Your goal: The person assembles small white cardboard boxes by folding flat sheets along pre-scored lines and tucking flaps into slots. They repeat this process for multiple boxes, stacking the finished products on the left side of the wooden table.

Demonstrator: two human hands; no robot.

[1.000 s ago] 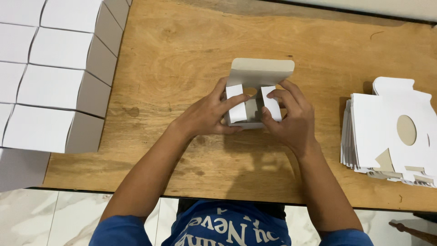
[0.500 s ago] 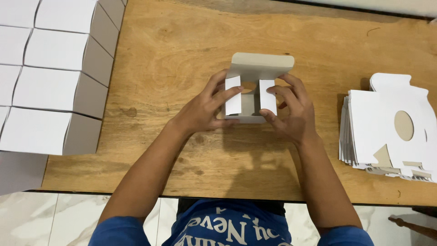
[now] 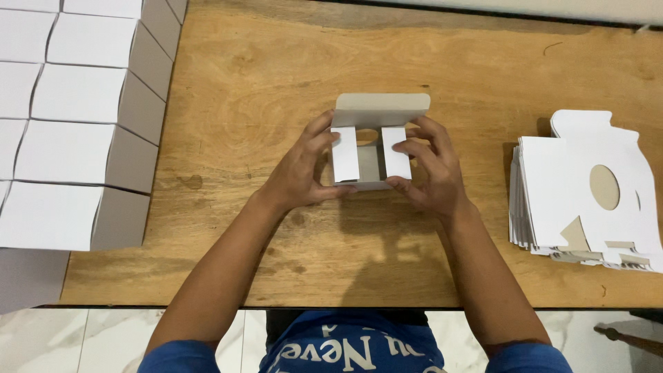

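Two-handed grip, box [image 3: 371,153] flaps now upright

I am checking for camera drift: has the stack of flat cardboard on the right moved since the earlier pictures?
No. The stack of flat cardboard lies in the same spot near the right end of the wooden table.

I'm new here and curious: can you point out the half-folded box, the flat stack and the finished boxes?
half-folded box [image 3: 382,109], head view, on its open lid flap
flat stack [image 3: 559,186], head view, on the top white sheet
finished boxes [image 3: 65,148], head view, on one white top
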